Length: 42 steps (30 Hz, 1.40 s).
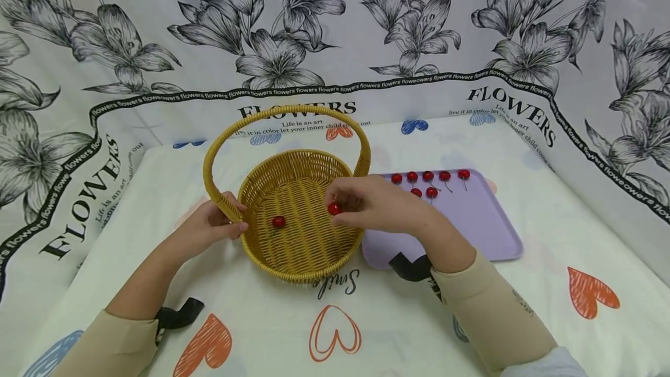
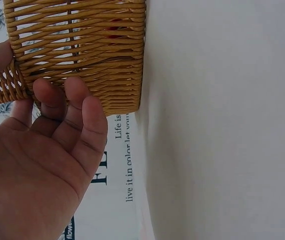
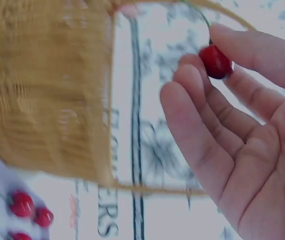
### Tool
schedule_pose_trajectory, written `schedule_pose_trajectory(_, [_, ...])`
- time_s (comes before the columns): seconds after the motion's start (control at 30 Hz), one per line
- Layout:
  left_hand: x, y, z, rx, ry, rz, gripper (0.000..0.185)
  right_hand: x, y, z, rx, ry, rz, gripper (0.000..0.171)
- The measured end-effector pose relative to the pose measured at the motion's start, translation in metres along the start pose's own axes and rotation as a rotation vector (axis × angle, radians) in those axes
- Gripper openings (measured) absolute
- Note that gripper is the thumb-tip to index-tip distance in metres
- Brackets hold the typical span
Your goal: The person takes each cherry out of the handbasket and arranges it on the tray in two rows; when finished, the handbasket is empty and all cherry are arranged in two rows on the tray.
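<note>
A round yellow-brown wicker basket [image 1: 300,275] with a tall arched handle stands on the cloth, and one cherry [image 1: 279,221] lies on its bottom. At the basket's left side my left hand [image 1: 211,223] pinches the foot of the handle; the left wrist view shows that hand [image 2: 47,140] against the woven wall [image 2: 82,55]. Above the right part of the basket, my right hand [image 1: 374,205] holds another cherry [image 1: 334,209] between thumb and fingers. In the right wrist view this red cherry [image 3: 215,62] has a thin green stem.
Right of the basket lies a lilac tray [image 1: 481,231], its near-left part behind my right forearm. Several cherries with stems [image 1: 431,192] lie in rows toward its far edge. A white cloth with printed hearts [image 1: 335,333] covers the table; a flower-print curtain [image 1: 293,34] hangs behind.
</note>
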State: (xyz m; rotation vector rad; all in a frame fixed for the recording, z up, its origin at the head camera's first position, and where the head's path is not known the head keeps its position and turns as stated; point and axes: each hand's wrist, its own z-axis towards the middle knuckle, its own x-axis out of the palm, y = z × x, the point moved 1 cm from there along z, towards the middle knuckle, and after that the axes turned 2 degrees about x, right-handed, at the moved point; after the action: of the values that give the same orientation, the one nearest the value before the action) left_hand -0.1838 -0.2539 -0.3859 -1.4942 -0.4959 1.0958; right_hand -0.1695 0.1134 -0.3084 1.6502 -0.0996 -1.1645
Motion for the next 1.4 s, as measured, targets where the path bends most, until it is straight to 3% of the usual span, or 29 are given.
schedule_pose_trajectory(0.2, [0.001,0.001,0.0,0.008,0.003,-0.003,0.024,-0.03,-0.011,-0.016,0.08,-0.079,0.046,0.022])
schedule_pose_trajectory(0.4, [0.001,0.001,0.001,-0.005,-0.006,0.016,0.023,-0.051,-0.024,-0.03,0.161,-0.141,0.026,0.025])
schedule_pose_trajectory(0.7, [0.001,0.0,0.001,0.004,0.001,-0.001,0.023,-0.077,-0.069,-0.064,0.324,-0.213,-0.069,0.025])
schedule_pose_trajectory(0.87, [0.001,0.001,0.001,0.012,-0.002,0.001,0.024,-0.09,-0.097,-0.083,0.393,-0.266,-0.175,0.028])
schedule_pose_trajectory(1.1, [0.0,0.003,0.001,0.02,-0.009,0.008,0.027,-0.099,-0.137,-0.097,0.514,-0.285,-0.284,0.031])
schedule_pose_trajectory(1.4, [0.0,0.004,0.001,0.036,0.002,0.0,0.027,-0.099,-0.17,-0.1,0.532,-0.269,-0.374,0.023])
